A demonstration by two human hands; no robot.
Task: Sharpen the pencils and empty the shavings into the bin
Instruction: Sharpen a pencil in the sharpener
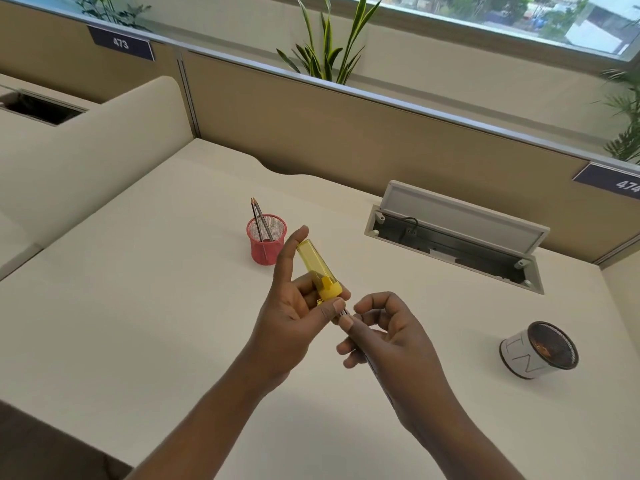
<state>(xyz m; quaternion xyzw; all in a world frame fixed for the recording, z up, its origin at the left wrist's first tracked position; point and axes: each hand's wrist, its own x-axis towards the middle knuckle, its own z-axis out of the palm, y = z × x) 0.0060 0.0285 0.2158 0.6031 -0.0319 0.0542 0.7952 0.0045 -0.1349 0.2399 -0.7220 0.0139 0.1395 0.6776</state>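
1. Pinching the yellow sharpener (317, 268) in the left grip (294, 306) above the middle of the tabletop (138, 306), with the clear shavings chamber pointing up and away.
2. Curling the right grip (381, 334) round a pencil (342, 312) and feeding its tip into the sharpener's near end, leaving only a short stretch of shaft showing between the two grips.
3. Risking a snapped lead by pushing in at a slant or twisting too hard, judging from how close together the two grips are working.
4. Risking a slip of the sharpener, since it is being held by only a thumb and a few fingers rather than the whole palm.
5. Risking a spill onto the tabletop if the twisting loosens the chamber from its yellow cap; seeming to hold a little debris by the cap already, though too small to tell.
6. Risking a missed pour later, given the small mouth of the white-wrapped mesh bin (519, 355), standing near right, well apart from both grips.
7. Noting the pink mesh cup (266, 244) just beyond the left grip, holding two pencils (258, 216) points up and close enough to be knocked by a wide elbow or wrist swing.
8. Noting the open cable hatch (464, 213) far right, a gap for a dropped pencil or stray shavings.
9. Seeing nothing standing between the grips and the bin.
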